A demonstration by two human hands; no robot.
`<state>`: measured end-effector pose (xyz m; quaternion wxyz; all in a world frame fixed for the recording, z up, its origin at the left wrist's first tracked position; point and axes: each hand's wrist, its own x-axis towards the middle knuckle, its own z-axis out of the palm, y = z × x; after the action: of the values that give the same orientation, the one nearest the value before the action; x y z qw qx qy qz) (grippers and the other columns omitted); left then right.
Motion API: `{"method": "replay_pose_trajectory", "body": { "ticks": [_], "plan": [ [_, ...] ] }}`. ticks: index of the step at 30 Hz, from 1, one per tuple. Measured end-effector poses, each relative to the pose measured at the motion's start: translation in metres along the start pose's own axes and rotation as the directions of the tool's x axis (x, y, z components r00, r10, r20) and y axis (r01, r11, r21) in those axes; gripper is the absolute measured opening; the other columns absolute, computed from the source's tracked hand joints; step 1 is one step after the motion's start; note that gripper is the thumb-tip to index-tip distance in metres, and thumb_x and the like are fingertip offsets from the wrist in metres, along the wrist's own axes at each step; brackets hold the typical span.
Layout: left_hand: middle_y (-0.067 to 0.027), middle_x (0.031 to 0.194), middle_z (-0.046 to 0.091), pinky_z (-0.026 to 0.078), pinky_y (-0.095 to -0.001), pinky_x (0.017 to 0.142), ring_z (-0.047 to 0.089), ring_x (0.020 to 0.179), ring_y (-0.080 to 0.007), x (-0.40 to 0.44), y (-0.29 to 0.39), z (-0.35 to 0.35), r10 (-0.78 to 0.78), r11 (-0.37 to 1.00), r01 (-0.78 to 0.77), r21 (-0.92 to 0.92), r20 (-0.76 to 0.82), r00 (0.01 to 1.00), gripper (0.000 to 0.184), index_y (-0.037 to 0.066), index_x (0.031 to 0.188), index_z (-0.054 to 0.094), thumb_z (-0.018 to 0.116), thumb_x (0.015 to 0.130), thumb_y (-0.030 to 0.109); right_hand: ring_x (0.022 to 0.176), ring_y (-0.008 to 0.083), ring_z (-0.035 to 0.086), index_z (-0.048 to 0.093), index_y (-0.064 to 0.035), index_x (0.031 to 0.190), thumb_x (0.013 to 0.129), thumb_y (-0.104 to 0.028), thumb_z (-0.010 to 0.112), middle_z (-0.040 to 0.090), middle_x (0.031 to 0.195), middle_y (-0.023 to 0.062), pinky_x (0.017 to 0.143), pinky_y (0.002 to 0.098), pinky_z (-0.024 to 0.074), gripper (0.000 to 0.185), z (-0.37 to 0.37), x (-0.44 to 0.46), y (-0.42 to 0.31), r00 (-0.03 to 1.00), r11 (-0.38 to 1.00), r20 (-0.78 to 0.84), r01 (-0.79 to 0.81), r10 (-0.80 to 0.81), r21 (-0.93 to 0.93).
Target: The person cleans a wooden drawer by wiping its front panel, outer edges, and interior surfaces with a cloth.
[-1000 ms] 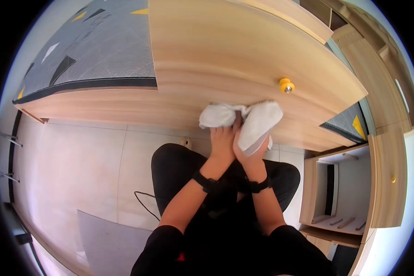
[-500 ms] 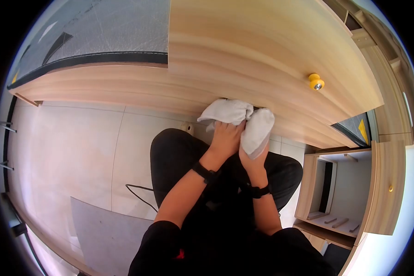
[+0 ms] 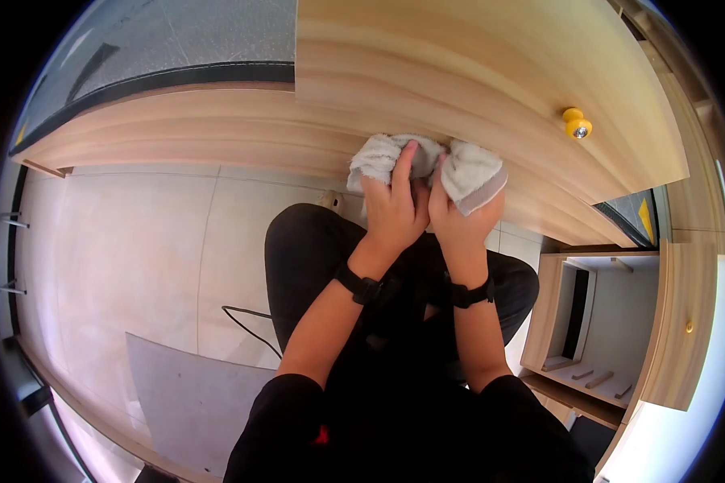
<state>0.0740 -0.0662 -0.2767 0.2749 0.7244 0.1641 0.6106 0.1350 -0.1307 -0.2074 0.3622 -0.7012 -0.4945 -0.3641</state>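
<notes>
A crumpled white cloth (image 3: 470,171) is bunched between my two hands, up against the lower wooden front of the cabinet (image 3: 242,129). My left hand (image 3: 391,211) is closed on its left part, with one finger lying over the folds. My right hand (image 3: 463,227) grips the right part, which drapes over the fingers and hides most of them. The two hands are close together in front of my knees. Whether the cloth is pressed onto the wood I cannot tell.
A wooden door with a yellow knob (image 3: 577,123) is above my hands. To the right stands a small open cabinet (image 3: 612,322) with its door swung out. A grey board (image 3: 193,402) and a dark cable (image 3: 250,312) lie on the tiled floor.
Both hands have moved up and slightly right with the cloth, nearer the cabinet's wooden front. The cloth is more bunched, and the left hand's fingers show more. The view has shifted slightly.
</notes>
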Motion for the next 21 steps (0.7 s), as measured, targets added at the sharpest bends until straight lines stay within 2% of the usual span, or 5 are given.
{"method": "replay_pose_trajectory", "body": {
  "ticks": [3,6,11,17,21],
  "plan": [
    [-0.0272,0.122,0.052,0.039,-0.0503,0.094,0.050,0.106,-0.0446,-0.003,0.004,0.002,-0.049,0.999,0.049,-0.019,0.016,0.999,0.060,-0.001,0.140,0.051,0.061,0.081,-0.002,0.082,0.0329,0.067,0.072,-0.0037,0.091,0.081,-0.005,0.076,0.071,0.090,0.0113,0.075,0.0384,0.0533,0.012,0.002,-0.001,0.001,0.999,1.000,-0.040,-0.013,0.013,-0.018],
    [-0.0287,0.124,0.051,0.038,-0.0499,0.097,0.050,0.109,-0.0457,-0.005,0.003,0.006,-0.057,0.993,0.057,-0.100,0.006,0.998,0.061,-0.002,0.141,0.050,0.062,0.081,-0.001,0.078,0.0285,0.066,0.072,-0.0105,0.088,0.071,-0.006,0.077,0.071,0.095,0.0064,0.066,0.0393,0.0505,0.017,0.003,-0.002,0.000,0.995,0.996,-0.070,-0.065,0.069,0.059],
    [-0.0255,0.121,0.055,0.037,-0.0500,0.098,0.051,0.110,-0.0436,-0.005,0.001,0.004,-0.030,0.992,0.035,-0.121,0.046,0.998,0.059,-0.002,0.138,0.051,0.063,0.080,-0.001,0.079,0.0243,0.063,0.070,-0.0121,0.086,0.069,-0.006,0.075,0.070,0.098,0.0026,0.062,0.0363,0.0395,0.019,0.003,-0.010,0.003,0.997,0.992,0.062,0.048,-0.041,-0.116],
    [-0.0238,0.118,0.055,0.038,-0.0497,0.093,0.051,0.105,-0.0411,-0.008,-0.003,0.004,-0.002,0.999,0.005,-0.041,0.063,0.998,0.060,-0.002,0.136,0.053,0.062,0.077,-0.003,0.080,0.0268,0.063,0.072,-0.0116,0.088,0.069,-0.008,0.079,0.070,0.099,0.0048,0.068,0.0383,0.0477,0.021,-0.013,-0.022,0.008,0.987,0.999,0.157,-0.024,0.031,-0.049],
    [-0.0249,0.119,0.054,0.038,-0.0498,0.094,0.050,0.105,-0.0409,-0.003,-0.001,0.004,0.008,0.999,-0.006,-0.049,0.032,0.999,0.060,-0.002,0.135,0.054,0.060,0.075,-0.005,0.080,0.0291,0.064,0.073,-0.0107,0.088,0.070,-0.010,0.081,0.070,0.097,0.0069,0.071,0.0384,0.0512,0.020,-0.024,-0.005,0.000,0.998,0.997,0.039,-0.049,0.046,0.065]
  ]
}}
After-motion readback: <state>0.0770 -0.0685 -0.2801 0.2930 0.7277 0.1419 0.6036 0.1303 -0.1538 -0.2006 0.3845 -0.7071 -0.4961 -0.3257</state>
